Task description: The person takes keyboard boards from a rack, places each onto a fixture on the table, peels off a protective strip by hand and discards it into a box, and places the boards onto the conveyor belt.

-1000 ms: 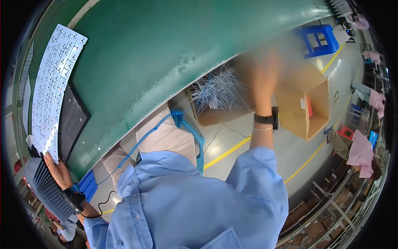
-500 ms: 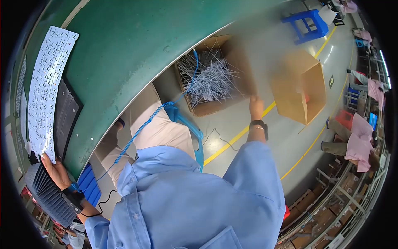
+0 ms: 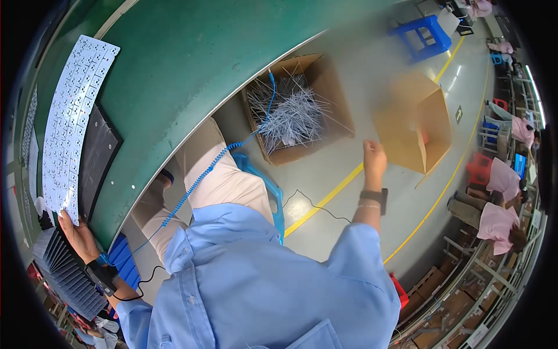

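My left hand [image 3: 79, 237] grips the lower end of a white keyboard-shaped plate [image 3: 72, 125] dotted with small holes. Beneath that plate, on the green table [image 3: 192, 75], lies a black slab [image 3: 100, 157]. Out over the floor, my right hand [image 3: 375, 159] has its fingers curled together; whatever they hold, if anything, cannot be made out. It is between a carton of thin pale strips [image 3: 293, 113] and a second, open carton [image 3: 407, 125]. A coiled blue cord [image 3: 200, 177] runs from my left wrist side up to the table's edge.
A blue stool [image 3: 421, 38] stands on the floor at the upper right. Dark stacked trays [image 3: 64, 270] are beside my left wrist. Co-workers in pink [image 3: 499, 227] sit at the far right near shelving. A thin dark cable lies on the floor.
My right hand was blurred near the cartons, dropped lower, and is now slightly farther right with curled fingers. My left hand keeps its hold on the plate. The view has shifted a little.
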A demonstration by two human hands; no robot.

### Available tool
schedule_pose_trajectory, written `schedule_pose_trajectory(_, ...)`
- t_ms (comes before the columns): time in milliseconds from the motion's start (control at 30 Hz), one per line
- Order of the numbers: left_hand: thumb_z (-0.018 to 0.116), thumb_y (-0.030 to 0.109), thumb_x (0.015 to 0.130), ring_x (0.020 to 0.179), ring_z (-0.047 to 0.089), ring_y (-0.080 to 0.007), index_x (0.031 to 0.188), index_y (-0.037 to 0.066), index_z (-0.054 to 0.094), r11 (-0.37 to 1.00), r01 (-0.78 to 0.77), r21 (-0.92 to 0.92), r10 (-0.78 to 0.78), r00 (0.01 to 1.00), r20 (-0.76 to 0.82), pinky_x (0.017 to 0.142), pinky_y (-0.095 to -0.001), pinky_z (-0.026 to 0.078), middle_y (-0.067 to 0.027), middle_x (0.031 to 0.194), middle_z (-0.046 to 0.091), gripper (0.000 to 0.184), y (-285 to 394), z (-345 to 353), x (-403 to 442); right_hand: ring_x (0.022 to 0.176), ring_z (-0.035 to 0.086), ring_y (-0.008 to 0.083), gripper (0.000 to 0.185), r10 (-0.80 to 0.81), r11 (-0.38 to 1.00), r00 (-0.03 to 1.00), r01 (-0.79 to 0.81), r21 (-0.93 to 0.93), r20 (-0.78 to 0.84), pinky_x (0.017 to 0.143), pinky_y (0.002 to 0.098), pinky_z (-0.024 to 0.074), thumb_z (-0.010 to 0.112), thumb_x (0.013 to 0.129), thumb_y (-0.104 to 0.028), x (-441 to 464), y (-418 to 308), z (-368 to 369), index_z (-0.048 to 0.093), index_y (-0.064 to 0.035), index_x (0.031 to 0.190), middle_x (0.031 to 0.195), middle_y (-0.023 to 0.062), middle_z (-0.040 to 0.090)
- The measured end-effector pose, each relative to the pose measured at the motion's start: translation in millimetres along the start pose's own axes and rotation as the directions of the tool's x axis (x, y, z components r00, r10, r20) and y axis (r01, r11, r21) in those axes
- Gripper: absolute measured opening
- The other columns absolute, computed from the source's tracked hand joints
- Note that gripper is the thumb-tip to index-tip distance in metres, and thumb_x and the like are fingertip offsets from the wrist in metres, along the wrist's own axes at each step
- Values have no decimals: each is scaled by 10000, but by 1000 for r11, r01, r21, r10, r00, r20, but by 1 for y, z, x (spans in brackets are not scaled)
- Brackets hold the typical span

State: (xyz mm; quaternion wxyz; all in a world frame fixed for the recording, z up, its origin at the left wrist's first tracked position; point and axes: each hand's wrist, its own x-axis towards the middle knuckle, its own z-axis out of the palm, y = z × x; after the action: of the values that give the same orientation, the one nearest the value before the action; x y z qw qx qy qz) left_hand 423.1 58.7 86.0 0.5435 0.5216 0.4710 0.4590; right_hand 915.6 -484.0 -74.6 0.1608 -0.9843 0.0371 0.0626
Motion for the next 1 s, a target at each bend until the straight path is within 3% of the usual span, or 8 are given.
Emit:
schedule_pose_trajectory(200,529,219,932,984,527,-124,1195,45,474,999,-12,-51,14,999,42,816,-270,380,-50,1133,563,320,-5,-6,4,774,628,221,146,-122,985,974,95,-146,-190,656,344,485,581,842,-266,-27,-35,-73,657,-154,895,883,33,653)
schedule_pose_trajectory(400,537,134,903,955,558,-192,1159,39,501,998,-43,-38,45,997,58,855,-329,423,-87,1079,581,275,3,26,-12,843,622,271,222,-381,889,906,304,-342,-185,698,387,496,571,853,-269,-22,-55,-40,634,-135,1019,966,72,631)
schedule_pose_trajectory(467,519,94,909,920,558,-171,1138,35,498,996,-57,70,56,998,19,835,-318,443,-83,1034,584,238,5,32,-16,858,620,256,256,-363,931,926,356,-80,-105,709,349,497,571,865,-226,-27,-83,-39,614,-97,1082,1002,93,622)
schedule_pose_trajectory(567,511,104,919,991,568,-143,1146,3,484,964,-36,-265,63,993,95,873,-292,449,-87,1111,581,250,8,51,-20,860,601,167,247,-552,734,832,515,442,-54,749,269,474,527,907,-130,-47,-154,-55,582,17,1098,1007,114,619)
schedule_pose_trajectory(600,506,126,922,1032,563,-164,1193,14,444,961,-22,-277,58,991,123,902,-320,450,-95,1146,567,300,5,47,-19,860,601,167,247,-570,712,819,533,456,-68,749,269,474,527,907,-130,-61,-180,-61,582,17,1098,1007,114,619)
schedule_pose_trajectory(733,521,141,913,993,587,-160,1182,20,442,939,12,-343,29,993,113,863,-312,475,-88,1130,577,306,9,53,-21,861,598,120,243,-785,404,561,141,904,263,747,229,467,501,926,-123,-132,-285,-91,577,2,1121,1015,76,615)
schedule_pose_trajectory(867,526,134,910,932,607,-152,1145,23,456,902,42,-429,30,987,161,796,-301,506,-84,1083,592,269,16,53,-25,831,602,134,365,-865,440,170,-194,877,472,684,234,481,497,939,-203,-189,-357,-68,482,-5,1245,1009,97,607)
schedule_pose_trajectory(1000,536,78,894,934,598,-150,1094,1,470,861,72,-503,36,979,202,839,-306,492,-96,1059,593,225,36,62,-34,825,606,180,447,-874,413,39,-468,782,485,611,260,498,508,940,-269,-230,-404,-47,404,-1,1283,1066,113,561)
